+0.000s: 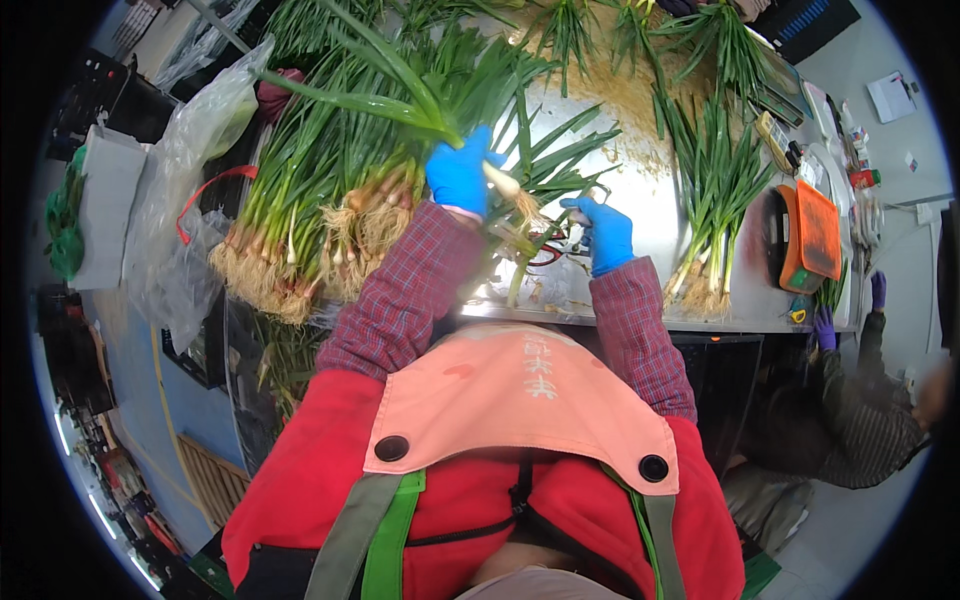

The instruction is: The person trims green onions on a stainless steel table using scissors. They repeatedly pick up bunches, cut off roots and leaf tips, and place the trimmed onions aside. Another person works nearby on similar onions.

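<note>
My left hand (pixel 458 178), in a blue glove, is closed around a green garlic stalk with long flat leaves. Its white bulb (pixel 502 182) points right, and its roots hang down toward my other hand. My right hand (pixel 605 232), also gloved in blue, is just right of those roots, thumb and fingers pinched together; what they hold, if anything, is too small to make out. Between my hands, loose leaves and trimmings lie by a red-rimmed object (pixel 545 254), partly hidden. Left of my left hand, a large pile of green garlic (pixel 290 215) lies with roots toward me.
Another bunch of green garlic (pixel 715 220) lies on the metal table (pixel 640 180) to the right, near an orange scale (pixel 815 232). A clear plastic bag (pixel 185 190) hangs at the left. A co-worker's purple-gloved hand (pixel 825 328) is at the table's right end.
</note>
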### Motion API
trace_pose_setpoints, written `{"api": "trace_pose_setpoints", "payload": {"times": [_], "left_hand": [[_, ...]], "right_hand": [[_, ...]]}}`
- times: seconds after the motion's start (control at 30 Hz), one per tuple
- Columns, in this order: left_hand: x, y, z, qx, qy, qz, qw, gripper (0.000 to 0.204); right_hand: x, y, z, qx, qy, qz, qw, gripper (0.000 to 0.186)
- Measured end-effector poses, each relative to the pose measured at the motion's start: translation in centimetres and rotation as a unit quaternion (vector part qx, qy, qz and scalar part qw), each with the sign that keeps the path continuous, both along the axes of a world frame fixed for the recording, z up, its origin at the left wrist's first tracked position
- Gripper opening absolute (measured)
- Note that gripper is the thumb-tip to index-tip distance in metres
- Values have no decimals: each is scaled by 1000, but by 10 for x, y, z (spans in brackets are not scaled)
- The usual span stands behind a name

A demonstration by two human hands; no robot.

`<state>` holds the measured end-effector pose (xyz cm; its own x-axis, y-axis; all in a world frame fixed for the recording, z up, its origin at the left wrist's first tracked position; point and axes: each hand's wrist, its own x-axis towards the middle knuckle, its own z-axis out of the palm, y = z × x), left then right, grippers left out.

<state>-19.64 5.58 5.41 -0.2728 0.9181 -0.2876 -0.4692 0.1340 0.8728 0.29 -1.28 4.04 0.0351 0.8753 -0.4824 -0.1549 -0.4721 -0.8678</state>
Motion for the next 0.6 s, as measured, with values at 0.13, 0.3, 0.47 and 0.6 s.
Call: {"api": "trace_pose_setpoints", "payload": {"times": [0.13,0.3,0.47,0.6], "left_hand": [[0,5,3,-15,-10,8,1000,28],[18,-5,-4,-35,-28,-63,997,25],[13,-8,-8,-23,-54,-53,997,23],[-11,-9,-5,-54,-69,-65,994,26]], "right_hand": [[-24,-6,-4,65,39,102,992,51],[-64,-7,4,80,80,76,991,51],[-57,-15,-1,77,153,42,984,28],[-24,-18,-29,76,-108,78,988,38]]}}
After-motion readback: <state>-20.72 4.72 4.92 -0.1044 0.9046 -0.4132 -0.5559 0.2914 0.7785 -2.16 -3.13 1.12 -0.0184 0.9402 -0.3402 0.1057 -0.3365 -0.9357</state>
